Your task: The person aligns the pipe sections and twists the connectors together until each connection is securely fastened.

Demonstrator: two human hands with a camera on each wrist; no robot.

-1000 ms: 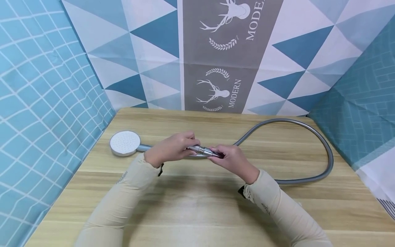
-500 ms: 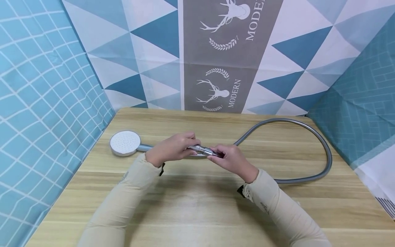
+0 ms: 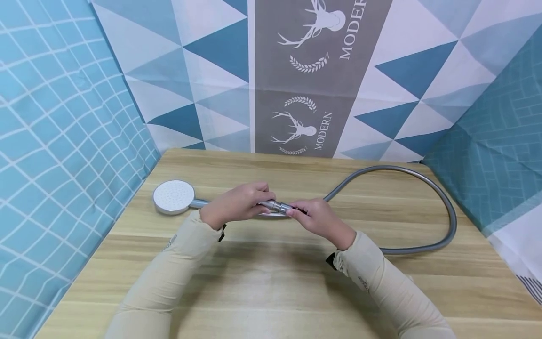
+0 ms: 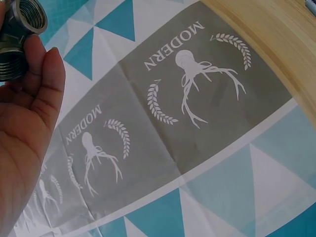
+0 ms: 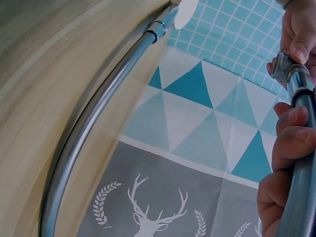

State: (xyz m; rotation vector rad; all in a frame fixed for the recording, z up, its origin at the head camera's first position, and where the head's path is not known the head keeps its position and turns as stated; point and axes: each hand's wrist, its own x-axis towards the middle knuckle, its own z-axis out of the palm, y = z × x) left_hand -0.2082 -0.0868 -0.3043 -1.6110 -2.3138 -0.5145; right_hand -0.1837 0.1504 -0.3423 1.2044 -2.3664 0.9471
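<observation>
Hose [image 3: 454, 216] blocks the right; the near table [image 3: 262, 292] allows passage.

Head cam high, wide, facing forward-down over wooden surface [image 3: 258, 287], deer-print backdrop [image 3: 305, 80] at 12 o'clock. Left wrist close on left hand [image 4: 24, 128], 9 o'clock; right wrist close on right hand [image 5: 285, 154], 4 o'clock. Both face backdrop, shared with head.

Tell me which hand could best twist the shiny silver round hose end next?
Probably the right hand: its fingers curl round the hose beside that end, while the left hand holds the grey metal threaded fitting.
</observation>
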